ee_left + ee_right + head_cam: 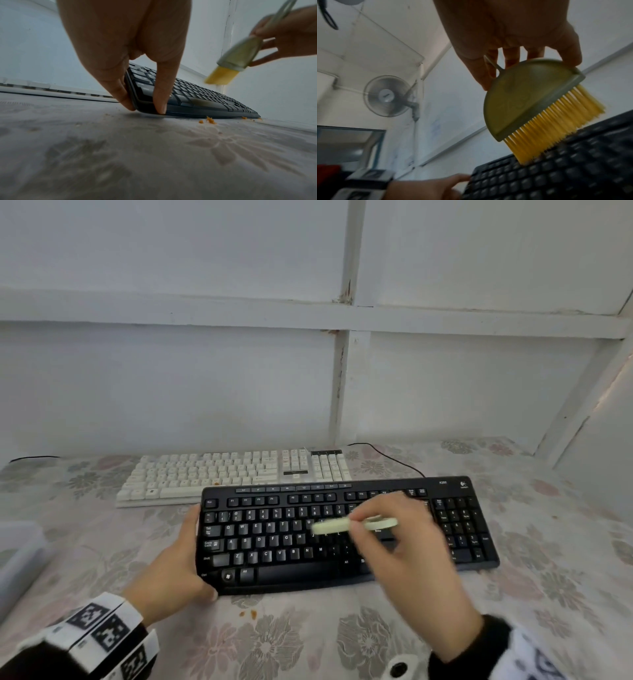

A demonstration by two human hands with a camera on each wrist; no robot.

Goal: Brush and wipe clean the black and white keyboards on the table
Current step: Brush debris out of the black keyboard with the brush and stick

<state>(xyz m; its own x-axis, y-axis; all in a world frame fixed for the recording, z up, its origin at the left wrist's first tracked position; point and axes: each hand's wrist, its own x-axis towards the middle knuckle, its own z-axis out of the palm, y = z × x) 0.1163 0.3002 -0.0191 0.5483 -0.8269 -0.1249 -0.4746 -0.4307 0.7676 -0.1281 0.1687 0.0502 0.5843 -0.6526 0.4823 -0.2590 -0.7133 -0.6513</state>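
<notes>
White panelled walls rise behind the desk (342,645), which wears a pale floral cloth; from my remote seat I see two keyboards lying on it. My left hand (174,573) grips the left end of the black keyboard (274,542), thumb at the near corner and fingers (123,94) wrapped round the end edge (the left wrist view shows them pinching it down at the cloth); that keyboard lies nearest me, slightly angled, its right end further right on the desk. My right hand (404,546) is closed on a small brush (522,102) with a pale green half-round body and yellow bristles (553,124); its fingers clasp the curved top, and the bristle tips meet the keys around the middle of the black keyboard; the hand is blurred in the head view. Just behind, touching or nearly touching the black keyboard's far edge (I cannot tell which), lies the white keyboard (212,474), its black cable (387,455) trailing along the back of the desk. Orange crumbs (210,120) sit on the cloth just in front of the black keyboard's near edge; a translucent box (17,559) stands at the desk's left edge; a wall fan (388,96) shows in the right wrist view.
</notes>
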